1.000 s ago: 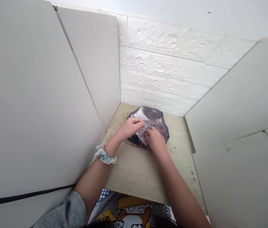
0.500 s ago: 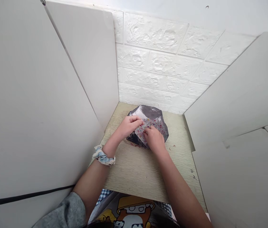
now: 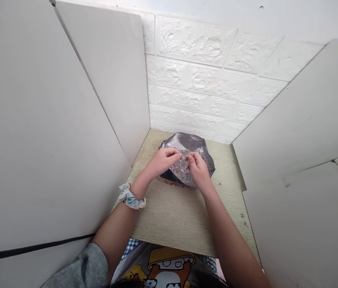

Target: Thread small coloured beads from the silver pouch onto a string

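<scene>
A dark bag with a shiny silver lining [image 3: 187, 140] lies spread at the back of the wooden board. Many small colourful beads [image 3: 181, 172] are heaped on its lining. Over the left part of the heap is my left hand [image 3: 164, 160], its thumb and fingertips pinched together. My right hand [image 3: 199, 168] faces it from the right, thumb pressed to the index finger. The two sets of fingertips are close together above the beads. Whatever is between them is too small to make out. A light blue scrunchie [image 3: 131, 197] circles my left wrist.
The pale wooden board [image 3: 175, 220] is flanked by white panels [image 3: 118, 72] on the left and right. A white brick-patterned wall [image 3: 201, 88] stands behind. Reddish bits [image 3: 171, 183] lie along the bag's front edge, and small metal pieces [image 3: 243, 219] sit near the right side.
My right hand has lifted from the beads and moved slightly right and up, its fingertips now level with the left ones. My left hand has stayed nearly in place.
</scene>
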{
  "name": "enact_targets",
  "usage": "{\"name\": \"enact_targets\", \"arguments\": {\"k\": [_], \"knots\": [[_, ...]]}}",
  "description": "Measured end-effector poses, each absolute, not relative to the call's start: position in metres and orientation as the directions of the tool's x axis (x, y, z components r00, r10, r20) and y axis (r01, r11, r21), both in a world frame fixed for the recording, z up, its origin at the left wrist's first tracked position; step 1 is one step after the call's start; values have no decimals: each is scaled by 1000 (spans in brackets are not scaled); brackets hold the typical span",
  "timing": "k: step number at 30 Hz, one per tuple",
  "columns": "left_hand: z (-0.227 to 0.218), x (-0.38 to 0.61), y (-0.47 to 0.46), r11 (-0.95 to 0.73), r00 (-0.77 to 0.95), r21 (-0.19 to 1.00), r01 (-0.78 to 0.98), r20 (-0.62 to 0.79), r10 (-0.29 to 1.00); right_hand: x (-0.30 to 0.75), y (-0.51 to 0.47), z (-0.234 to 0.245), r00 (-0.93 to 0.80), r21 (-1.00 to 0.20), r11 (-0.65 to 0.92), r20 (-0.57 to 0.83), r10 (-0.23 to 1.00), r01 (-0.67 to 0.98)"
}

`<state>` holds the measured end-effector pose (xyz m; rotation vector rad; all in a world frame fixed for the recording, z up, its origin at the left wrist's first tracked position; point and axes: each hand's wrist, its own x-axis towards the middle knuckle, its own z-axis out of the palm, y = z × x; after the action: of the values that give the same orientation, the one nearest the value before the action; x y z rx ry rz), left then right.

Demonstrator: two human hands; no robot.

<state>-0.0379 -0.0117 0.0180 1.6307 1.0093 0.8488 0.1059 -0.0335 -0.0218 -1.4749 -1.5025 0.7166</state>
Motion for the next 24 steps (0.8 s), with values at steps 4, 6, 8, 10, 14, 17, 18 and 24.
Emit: {"name": "enact_targets", "arguments": {"k": [4, 6, 8, 10, 14, 17, 18, 24], "knots": [[17, -38, -12, -187, 426, 956, 225, 76, 901, 106, -33, -20, 68, -986, 166, 166, 984, -1], [18, -38, -12, -205, 440, 948, 242, 81, 894, 106, -33, -21, 55, -979, 165, 159, 986, -124], [19, -38, -13, -217, 452, 942, 257, 82, 888, 106, -34, -23, 42, -968, 159, 154, 987, -196], [20, -38, -14, -227, 460, 937, 265, 84, 884, 105, -34, -23, 26, -959, 149, 147, 989, -242], [21, -37, -15, -225, 461, 940, 256, 86, 883, 104, -34, -24, 5, -954, 109, 112, 994, -281], [21, -37, -15, -216, 459, 946, 241, 85, 885, 103, -34, -23, 4, -951, 98, 101, 995, -293], [21, -37, -15, -213, 458, 947, 242, 82, 885, 102, -34, -23, 4, -950, 98, 102, 995, -296], [22, -38, -15, -198, 452, 949, 244, 69, 889, 102, -34, -24, 9, -951, 97, 98, 995, -294]]}}
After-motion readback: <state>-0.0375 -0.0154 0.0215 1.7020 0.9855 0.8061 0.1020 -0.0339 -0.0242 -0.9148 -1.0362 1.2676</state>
